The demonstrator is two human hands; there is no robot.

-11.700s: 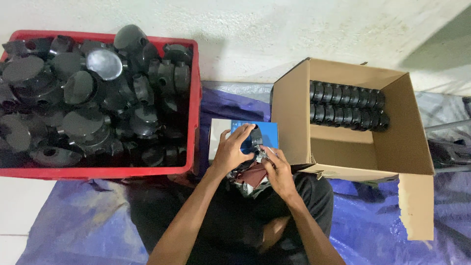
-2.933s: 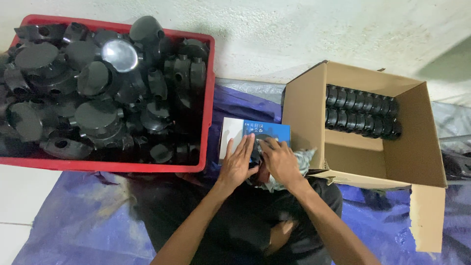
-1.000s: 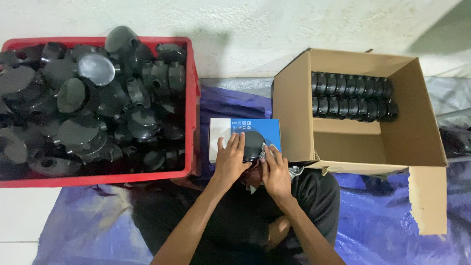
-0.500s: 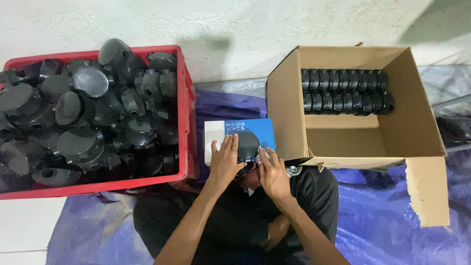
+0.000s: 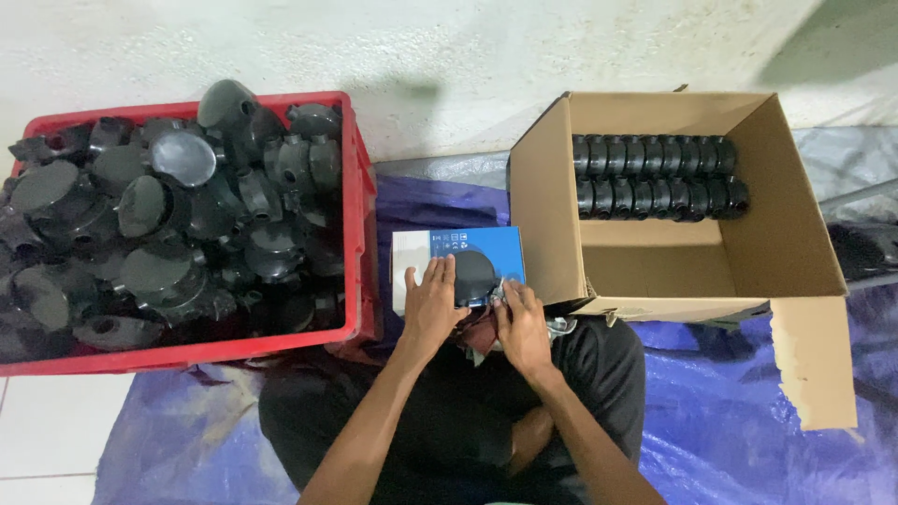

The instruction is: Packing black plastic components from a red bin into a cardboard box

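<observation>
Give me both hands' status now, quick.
Left hand: fingers spread over the round black part, holding it.
Right hand: closed on the same part's edge; what else it grips cannot be told.

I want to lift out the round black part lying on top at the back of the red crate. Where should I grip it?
Grip the domed black part across its rounded body, coming from above: it sits highest on the heap in the red crate, free at the top, with neighbours crowding its lower sides.

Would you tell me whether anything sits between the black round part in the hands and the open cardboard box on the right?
Only the cardboard box's near side wall stands between it and the black round part, which the left hand and right hand hold.
</observation>
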